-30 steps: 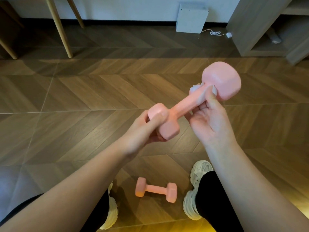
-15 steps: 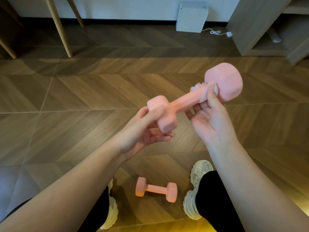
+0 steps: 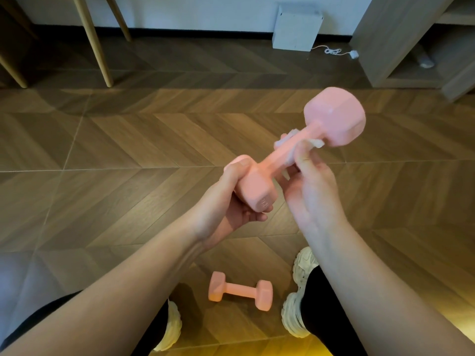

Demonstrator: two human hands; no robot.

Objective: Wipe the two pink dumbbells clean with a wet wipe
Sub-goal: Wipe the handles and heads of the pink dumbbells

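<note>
Wipe (image 3: 314, 143) is mostly hidden, bunched round the handle, with only white scraps peeking out near the far head. Forearms are cut off at the bottom edge. There's open floor (image 3: 128, 150) ahead. Floor dumbbell (image 3: 240, 291) lies between the 2 shoes (image 3: 298, 312). Left hand (image 3: 226, 201) wraps the near head of the raised dumbbell (image 3: 275, 160), which is held in the air, tilted up to the right. Right hand (image 3: 311, 191) pinches the wipe against the handle.

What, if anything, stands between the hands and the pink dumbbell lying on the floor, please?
Nothing visible does. The floor dumbbell lies in the open between the shoes. The left hand grips the other dumbbell; the right hand presses the wet wipe on its handle.
</note>
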